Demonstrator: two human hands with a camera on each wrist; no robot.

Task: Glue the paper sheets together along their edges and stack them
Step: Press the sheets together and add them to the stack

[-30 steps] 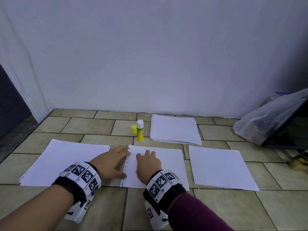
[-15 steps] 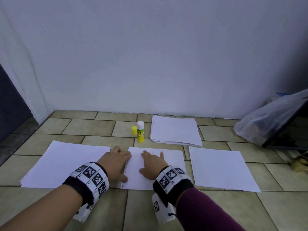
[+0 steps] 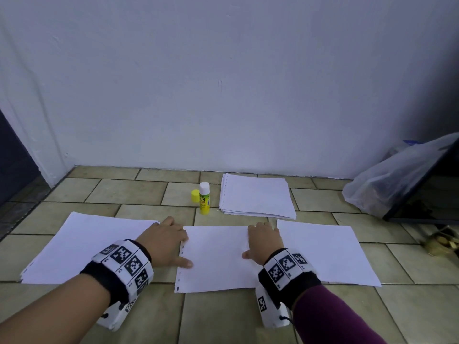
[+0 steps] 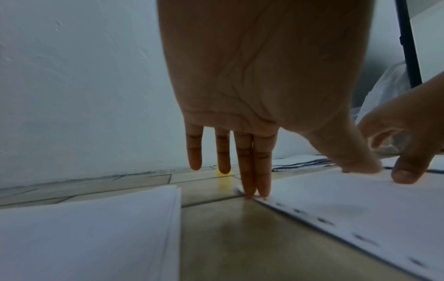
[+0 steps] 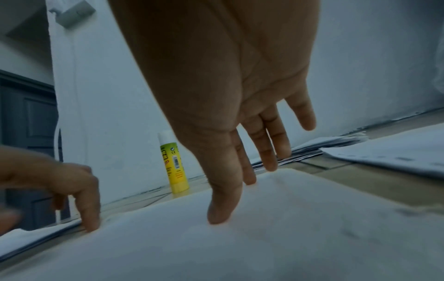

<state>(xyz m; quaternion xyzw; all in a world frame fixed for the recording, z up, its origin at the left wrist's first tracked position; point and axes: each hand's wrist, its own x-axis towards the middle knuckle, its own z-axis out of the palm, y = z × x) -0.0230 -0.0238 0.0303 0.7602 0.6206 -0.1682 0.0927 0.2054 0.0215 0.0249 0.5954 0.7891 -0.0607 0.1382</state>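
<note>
A white punched sheet [image 3: 216, 259] lies on the tiled floor in front of me. My left hand [image 3: 165, 240] rests flat at its left, hole-punched edge, fingertips [image 4: 263, 192] touching the far left corner. Straight fingers of my right hand [image 3: 264, 240] press the sheet's right side; its thumb [image 5: 223, 211] lies on the paper. Another stack of paper [image 3: 82, 247] lies to the left, a single sheet [image 3: 325, 252] to the right. A thicker pile [image 3: 257, 196] sits behind. A yellow glue stick [image 3: 204, 198] stands upright, its yellow cap [image 3: 195, 195] beside it.
A white wall [image 3: 223, 83] closes the far side. A clear plastic bag [image 3: 387, 180] and a dark slanted panel [image 3: 427, 192] stand at the right. A dark door [image 3: 12, 157] is at the left.
My right hand has slid from the middle of the centre sheet to its right side. The left hand has stayed at the sheet's left edge.
</note>
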